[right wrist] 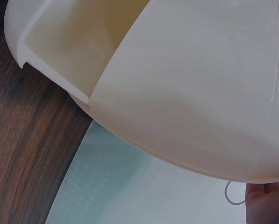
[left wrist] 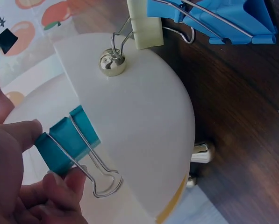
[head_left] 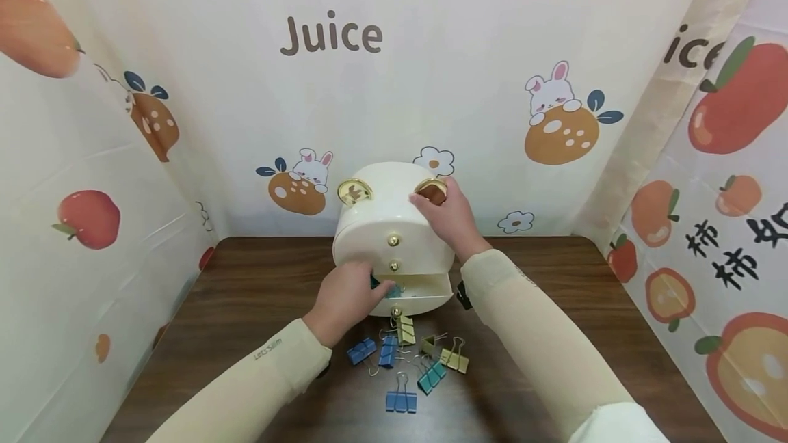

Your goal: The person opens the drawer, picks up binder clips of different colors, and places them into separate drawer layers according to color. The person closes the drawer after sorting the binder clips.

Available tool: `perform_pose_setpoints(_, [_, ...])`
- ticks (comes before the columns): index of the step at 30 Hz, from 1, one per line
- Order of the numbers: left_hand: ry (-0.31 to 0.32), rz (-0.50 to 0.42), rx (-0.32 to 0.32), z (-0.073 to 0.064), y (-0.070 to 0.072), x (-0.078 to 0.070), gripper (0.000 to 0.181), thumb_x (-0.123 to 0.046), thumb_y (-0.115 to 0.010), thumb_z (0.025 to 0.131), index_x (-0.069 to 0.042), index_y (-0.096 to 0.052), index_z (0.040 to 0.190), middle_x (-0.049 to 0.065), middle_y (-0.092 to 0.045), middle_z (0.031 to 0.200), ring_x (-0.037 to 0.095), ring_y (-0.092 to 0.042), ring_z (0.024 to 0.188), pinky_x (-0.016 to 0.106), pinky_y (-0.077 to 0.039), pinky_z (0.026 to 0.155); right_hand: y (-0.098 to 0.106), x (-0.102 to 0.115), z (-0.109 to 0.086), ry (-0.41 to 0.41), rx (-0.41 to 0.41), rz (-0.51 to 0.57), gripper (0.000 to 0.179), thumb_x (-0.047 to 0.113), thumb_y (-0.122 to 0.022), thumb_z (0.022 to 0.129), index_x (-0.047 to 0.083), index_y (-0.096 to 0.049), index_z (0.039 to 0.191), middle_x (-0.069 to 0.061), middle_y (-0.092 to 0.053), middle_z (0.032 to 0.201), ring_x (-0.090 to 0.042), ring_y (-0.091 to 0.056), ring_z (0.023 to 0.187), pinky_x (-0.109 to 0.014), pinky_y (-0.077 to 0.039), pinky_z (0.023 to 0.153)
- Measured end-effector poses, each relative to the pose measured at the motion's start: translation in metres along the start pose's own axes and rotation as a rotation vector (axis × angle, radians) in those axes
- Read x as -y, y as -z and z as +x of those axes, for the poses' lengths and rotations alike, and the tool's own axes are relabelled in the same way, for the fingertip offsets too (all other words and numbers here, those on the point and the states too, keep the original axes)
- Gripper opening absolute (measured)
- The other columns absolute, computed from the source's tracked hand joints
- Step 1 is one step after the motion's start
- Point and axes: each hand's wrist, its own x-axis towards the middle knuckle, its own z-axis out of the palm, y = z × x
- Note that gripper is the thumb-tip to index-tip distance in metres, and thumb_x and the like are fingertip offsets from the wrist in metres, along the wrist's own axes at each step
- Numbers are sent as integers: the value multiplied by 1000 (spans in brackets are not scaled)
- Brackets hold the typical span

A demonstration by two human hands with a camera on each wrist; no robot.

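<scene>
Drawer [head_left: 427,305] open, seven loose clips [head_left: 401,403], left grip [head_left: 346,294] pinching one teal clip [left wrist: 60,148], right grip [head_left: 454,216] apparently holding cabinet [head_left: 389,200]

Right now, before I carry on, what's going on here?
A person's left hand pinches a teal binder clip at the pulled-out bottom drawer of a white cabinet. The right hand is on the cabinet's top, at one of its gold ears. The two drawers above, with round gold knobs, are shut. More clips in blue, yellow and teal lie loose on the wooden table in front.
</scene>
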Motion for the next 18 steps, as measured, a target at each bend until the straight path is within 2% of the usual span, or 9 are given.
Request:
perform_pose_setpoints(2, [16,-3,0,1,-2,0,43,-49,-76,92,-19,-54,72,-5,-47,55,11,-48,48,30,-37,44,1,0,-1,4,-3,-2,65,60,-73,90,17,-47,132,-5,-62,113,-25,-64,98,-45,-56,79])
perform_pose_setpoints(7, [46,-3,30,3,-9,2,39,-48,-77,91,-16,-58,78,-5,-49,56,11,-49,50,30,-39,46,0,-1,-2,-1,10,1,64,62,-72,90,19,-47,131,-4,-62,112,-25,-65,99,-45,-57,77])
perform_pose_setpoints(11, [65,29,43,2,-13,6,43,-47,-77,92,-16,-55,71,-4,-48,54,13,-48,49,32,-38,45,0,0,-2,-11,13,6,66,63,-71,89,20,-46,131,-4,-62,113,-25,-65,98,-45,-57,76])
perform_pose_setpoints(15, [58,65,36,1,-15,8,47,-48,-76,92,-17,-52,65,-4,-48,52,14,-47,47,33,-37,43,0,0,-2,-5,6,5,65,62,-71,90,19,-46,132,-4,-62,113,-25,-66,97,-46,-57,76])
perform_pose_setpoints(18, [49,68,41,0,-15,9,43,-46,-75,92,-17,-54,68,-4,-49,54,13,-48,48,32,-38,44,0,0,-2,-3,2,4,64,61,-71,90,19,-46,132,-4,-62,113,-26,-67,96,-46,-58,75])
